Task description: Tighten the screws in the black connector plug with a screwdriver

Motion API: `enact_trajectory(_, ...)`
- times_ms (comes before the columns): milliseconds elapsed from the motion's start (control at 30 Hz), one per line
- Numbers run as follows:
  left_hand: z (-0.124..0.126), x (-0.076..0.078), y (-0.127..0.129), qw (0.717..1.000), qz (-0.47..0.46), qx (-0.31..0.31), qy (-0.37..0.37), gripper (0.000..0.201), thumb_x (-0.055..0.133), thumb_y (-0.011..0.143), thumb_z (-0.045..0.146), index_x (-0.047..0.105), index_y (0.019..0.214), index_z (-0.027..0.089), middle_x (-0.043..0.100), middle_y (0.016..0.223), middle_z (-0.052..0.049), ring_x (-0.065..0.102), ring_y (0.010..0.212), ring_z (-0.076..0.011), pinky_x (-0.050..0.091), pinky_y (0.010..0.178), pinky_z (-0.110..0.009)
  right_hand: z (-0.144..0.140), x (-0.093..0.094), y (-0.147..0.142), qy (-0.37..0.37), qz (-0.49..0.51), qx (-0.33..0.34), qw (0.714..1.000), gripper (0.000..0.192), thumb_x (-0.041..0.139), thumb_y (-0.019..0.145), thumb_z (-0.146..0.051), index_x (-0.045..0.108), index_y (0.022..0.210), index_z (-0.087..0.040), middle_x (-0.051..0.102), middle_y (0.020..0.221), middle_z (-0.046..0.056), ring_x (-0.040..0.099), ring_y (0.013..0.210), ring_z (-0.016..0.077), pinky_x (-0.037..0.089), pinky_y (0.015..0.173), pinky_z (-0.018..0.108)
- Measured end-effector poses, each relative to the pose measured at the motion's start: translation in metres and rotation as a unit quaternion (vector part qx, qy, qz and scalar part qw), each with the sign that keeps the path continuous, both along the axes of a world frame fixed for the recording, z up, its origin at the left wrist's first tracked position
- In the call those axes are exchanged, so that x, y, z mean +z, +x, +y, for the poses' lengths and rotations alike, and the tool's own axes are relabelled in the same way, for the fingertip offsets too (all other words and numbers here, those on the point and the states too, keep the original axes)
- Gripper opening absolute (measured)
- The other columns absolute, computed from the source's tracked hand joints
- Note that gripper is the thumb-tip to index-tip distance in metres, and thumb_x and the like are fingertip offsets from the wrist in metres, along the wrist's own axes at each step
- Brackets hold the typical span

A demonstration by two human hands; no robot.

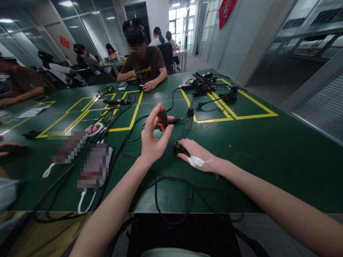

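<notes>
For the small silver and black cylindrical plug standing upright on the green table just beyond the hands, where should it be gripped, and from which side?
Probably by its dark upper half, coming down from above. The small silver and black cylindrical plug stands upright on the green table, so its sides are free all round; a black cable leaves near its top towards the right, so fingers should close from front and back.

The counter [268, 150] has a smooth, matt green top with a faint sheen, marked with glossy yellow tape [252, 116]. The screwdriver [162, 119] in the left hand [154, 141] has a smooth orange and black plastic grip. The connector [177, 148] under the right hand [197, 155] looks like dull black metal. Matt black rubbery cables [160, 200] trail to the near edge.
</notes>
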State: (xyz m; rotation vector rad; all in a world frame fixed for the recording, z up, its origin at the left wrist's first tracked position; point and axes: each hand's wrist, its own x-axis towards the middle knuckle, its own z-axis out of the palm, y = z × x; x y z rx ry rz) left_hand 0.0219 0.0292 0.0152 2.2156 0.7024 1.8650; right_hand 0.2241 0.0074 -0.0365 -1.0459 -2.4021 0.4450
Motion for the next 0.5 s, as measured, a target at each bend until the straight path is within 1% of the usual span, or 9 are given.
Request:
enact_trajectory(100,0.0000,-0.0013,0.0003,1.000,-0.004,-0.004,-0.013,0.066,0.068,0.104,0.028,0.037,0.163,0.029,0.079,0.121,-0.006,0.077,0.098,-0.0170,0.057,0.074,-0.026,-0.0003,0.0008,-0.0001,0.000,-0.001,-0.001,1.000,0.021,0.065,0.101,-0.023,0.063,0.121,-0.019,0.072,0.113,0.014,0.068,0.104,0.0316,0.057,0.092,0.049)
enact_trajectory(300,-0.0019,-0.0023,0.0001,0.999,0.001,-0.018,-0.041,0.070,0.062,0.108,0.030,0.027,0.169,0.029,0.079,0.129,-0.009,0.079,0.109,-0.0195,0.060,0.083,-0.029,-0.0007,0.0010,0.0000,-0.004,0.003,-0.004,1.000,0.021,0.064,0.102,-0.025,0.064,0.122,-0.020,0.072,0.113,0.013,0.068,0.104,0.0314,0.057,0.093,0.049)
enact_trajectory(500,-0.0020,-0.0013,0.0005,0.999,-0.005,-0.016,-0.039,0.069,0.063,0.107,0.031,0.031,0.168,0.028,0.081,0.126,-0.009,0.080,0.109,-0.0200,0.062,0.082,-0.028,-0.0011,0.0010,0.0005,-0.003,0.000,-0.001,1.000,0.020,0.064,0.102,-0.024,0.063,0.122,-0.019,0.072,0.113,0.013,0.068,0.104,0.0310,0.056,0.092,0.048)
